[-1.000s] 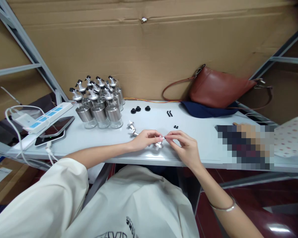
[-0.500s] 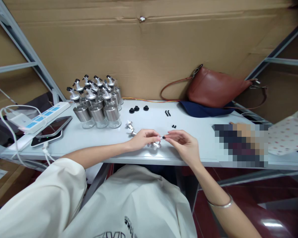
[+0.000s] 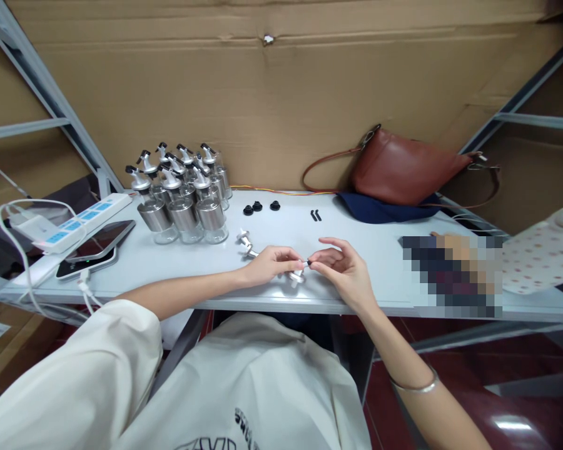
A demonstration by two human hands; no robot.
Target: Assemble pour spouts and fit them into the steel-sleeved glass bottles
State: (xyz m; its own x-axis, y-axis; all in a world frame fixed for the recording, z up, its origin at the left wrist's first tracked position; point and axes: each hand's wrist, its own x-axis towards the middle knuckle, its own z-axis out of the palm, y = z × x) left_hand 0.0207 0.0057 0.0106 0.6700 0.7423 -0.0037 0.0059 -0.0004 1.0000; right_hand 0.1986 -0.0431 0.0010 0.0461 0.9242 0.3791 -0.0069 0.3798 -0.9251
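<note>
Left hand [image 3: 271,266]: fingers pinched on silver spout [image 3: 296,277], over worktop [image 3: 389,281] near its front edge. Right hand [image 3: 349,273]: thumb and finger closed on black tip [image 3: 308,263] at spout's end, another finger raised. Hands angled inward, nearly meeting.

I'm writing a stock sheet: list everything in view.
bottles: several, clear and silver, left
stoppers: 3, black, back middle
strips: 2, black, right of stoppers
spouts: at least 2, silver, middle
tip: 1, black, front
bag: 1, brown, back right
cloth: 1, navy, under bag
power strip: 1, white-blue, far left
flat devices: 2, dark, left
cables: several, white, left
dotted item: 1, white, far right
cardboard: count unclear, brown, back
table: 1, pale grey, centre
frame: 1, grey, sides
left hand: 1, bare, on spout
right hand: 1, bare, at tip
</note>
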